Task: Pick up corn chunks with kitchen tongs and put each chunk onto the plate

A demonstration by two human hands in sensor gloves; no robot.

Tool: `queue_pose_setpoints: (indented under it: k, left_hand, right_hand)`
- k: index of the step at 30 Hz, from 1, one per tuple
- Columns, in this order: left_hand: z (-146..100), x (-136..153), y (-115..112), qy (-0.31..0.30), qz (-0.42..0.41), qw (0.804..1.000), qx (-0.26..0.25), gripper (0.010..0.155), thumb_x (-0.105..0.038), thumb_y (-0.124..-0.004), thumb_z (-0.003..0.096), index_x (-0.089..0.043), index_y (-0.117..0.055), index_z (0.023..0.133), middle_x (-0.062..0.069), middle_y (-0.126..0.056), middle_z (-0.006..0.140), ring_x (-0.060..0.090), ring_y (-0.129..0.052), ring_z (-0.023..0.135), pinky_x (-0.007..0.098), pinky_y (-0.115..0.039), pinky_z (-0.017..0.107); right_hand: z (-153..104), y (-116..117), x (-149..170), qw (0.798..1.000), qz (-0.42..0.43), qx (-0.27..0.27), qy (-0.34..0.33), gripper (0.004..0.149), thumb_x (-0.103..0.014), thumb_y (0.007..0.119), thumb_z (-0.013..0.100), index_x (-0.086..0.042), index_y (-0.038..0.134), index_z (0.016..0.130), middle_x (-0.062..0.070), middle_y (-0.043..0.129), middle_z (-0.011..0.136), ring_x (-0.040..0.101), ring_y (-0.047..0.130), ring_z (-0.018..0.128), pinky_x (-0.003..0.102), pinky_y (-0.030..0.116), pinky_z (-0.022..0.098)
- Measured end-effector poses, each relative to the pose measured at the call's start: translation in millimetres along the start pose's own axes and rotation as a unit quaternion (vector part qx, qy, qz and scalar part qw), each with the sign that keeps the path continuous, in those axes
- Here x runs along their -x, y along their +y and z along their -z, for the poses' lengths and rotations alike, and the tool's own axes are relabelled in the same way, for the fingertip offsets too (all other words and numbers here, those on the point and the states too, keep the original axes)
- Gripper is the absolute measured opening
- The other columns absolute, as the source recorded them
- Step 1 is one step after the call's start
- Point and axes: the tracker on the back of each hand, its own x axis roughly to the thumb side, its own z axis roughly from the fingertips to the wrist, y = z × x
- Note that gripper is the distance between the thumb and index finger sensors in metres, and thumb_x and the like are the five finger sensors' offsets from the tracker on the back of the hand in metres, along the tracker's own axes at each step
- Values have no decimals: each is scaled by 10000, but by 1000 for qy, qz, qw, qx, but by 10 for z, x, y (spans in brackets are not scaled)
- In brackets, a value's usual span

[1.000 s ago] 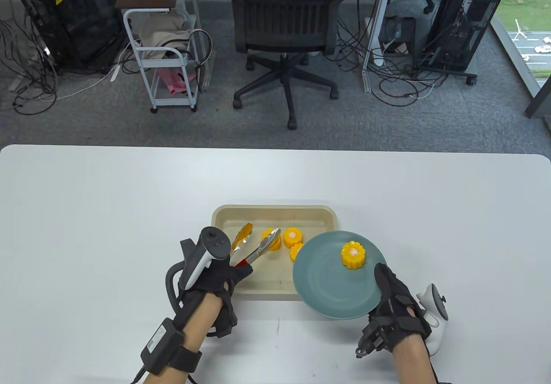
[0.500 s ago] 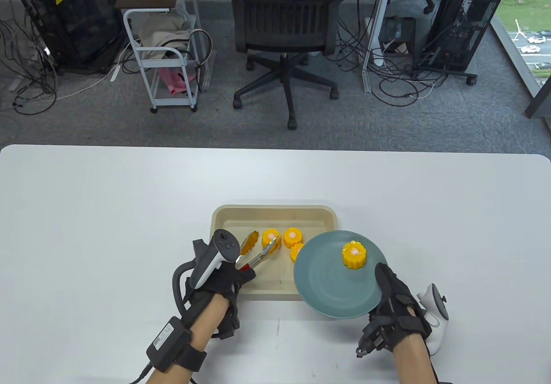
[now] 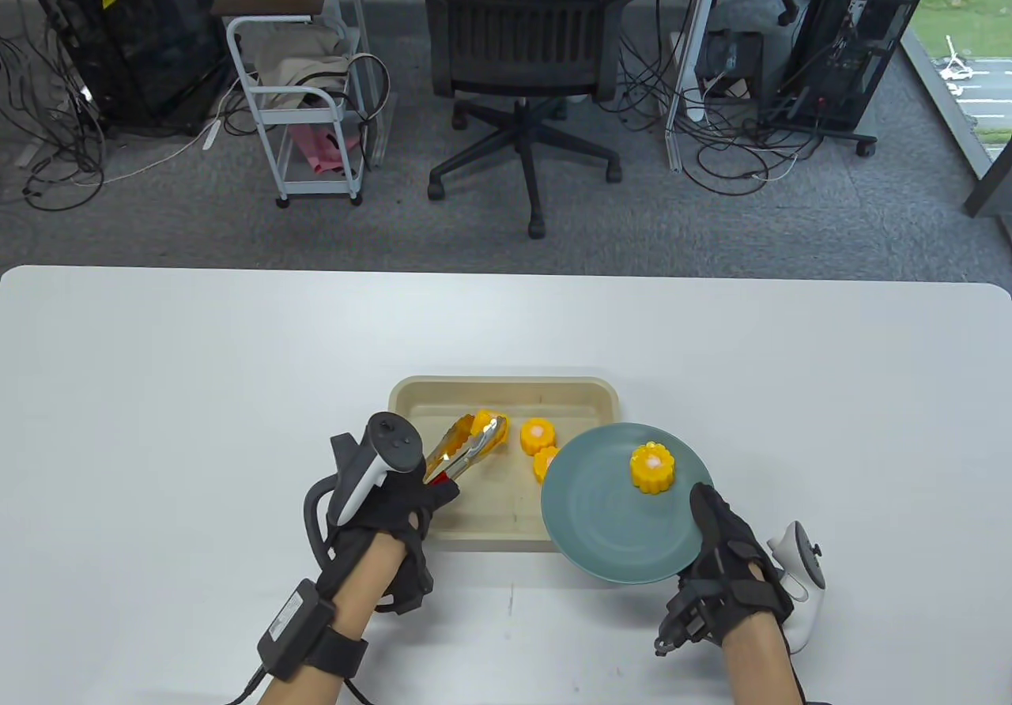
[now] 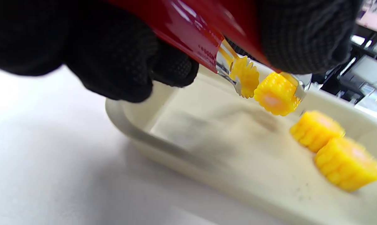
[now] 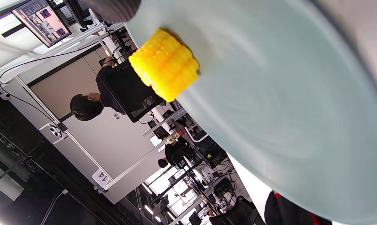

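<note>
Left hand (image 3: 395, 511): fingers curled round the red handles of the kitchen tongs (image 3: 466, 448). The tongs' grip is narrow, its two metal arms drawn in on one corn chunk (image 3: 484, 425). In the left wrist view that held chunk (image 4: 276, 95) sits between the scalloped yellow tip and the far metal arm, clear of the tray floor, its cut face turned toward the camera.

Tray (image 3: 419, 397): beige, shallow, rectangular, on the white tabletop (image 3: 198, 389). Two loose corn chunks lie in it to the right of the tongs, one (image 3: 537, 434) farther from the person, one (image 3: 545, 464) nearer, partly hidden under the plate's rim. In the left wrist view the pair lie just beside each other; whether they touch cannot be told.

Plate (image 3: 601, 531): round, blue-grey, overlapping the tray's right side. One corn chunk (image 3: 652, 468) stands on it, cut face up, in the upper right part.

Right hand (image 3: 727, 571): at the plate's lower right edge, thumb laid over the rim; the other fingers are under the plate and out of sight, so the grip reads as a pinch on the rim. The right wrist view shows the plate surface (image 5: 285, 109) and the chunk on it (image 5: 165, 64) at close range.
</note>
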Motion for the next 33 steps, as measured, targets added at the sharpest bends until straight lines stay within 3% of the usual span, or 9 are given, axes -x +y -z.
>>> queue_pose_setpoints:
  k: [6, 13, 21, 27, 33]
  left_hand:
    - [-277, -13, 290, -63, -70, 995, -30, 740, -630, -749, 431, -297, -586, 1071, 110, -913, 811, 287, -1034, 295, 493, -895, 186]
    - [-732, -270, 400, -164, -72, 982, -67, 741, -640, -738, 436, -299, -579, 1074, 96, -913, 814, 272, -1037, 297, 480, -902, 188]
    - [-1098, -604, 196, -236, -5, 968, -88, 738, -646, -725, 440, -309, -567, 1077, 79, -911, 819, 261, -1038, 305, 471, -907, 194]
    - [-1137, -747, -13, -233, 59, 965, -100, 734, -649, -715, 443, -313, -564, 1078, 74, -911, 820, 254, -1041, 305, 464, -910, 194]
    - [-1119, -761, -63, -233, 67, 966, -94, 736, -647, -718, 441, -315, -559, 1079, 73, -909, 821, 257, -1039, 310, 466, -909, 198]
  right_hand:
    - [0, -4, -5, 1000, -1, 6, 1, 583, -418, 587, 532, -195, 433, 1048, 226, 697, 1045, 419, 854, 874, 481, 863, 567]
    - [-3, -6, -14, 1000, 3, 7, 0, 583, -418, 586, 532, -195, 431, 1048, 223, 698, 1045, 418, 853, 876, 480, 864, 567]
    - [-9, -10, -24, 1000, 11, 7, -3, 583, -419, 587, 531, -196, 435, 1048, 222, 704, 1043, 414, 858, 874, 477, 867, 566]
    - [-15, -9, -31, 1000, 14, 4, -3, 583, -420, 588, 530, -198, 437, 1047, 219, 709, 1042, 411, 860, 874, 476, 868, 566]
    - [-19, -14, -28, 1000, 22, 7, -4, 582, -419, 588, 529, -197, 440, 1046, 215, 719, 1038, 408, 867, 869, 470, 874, 564]
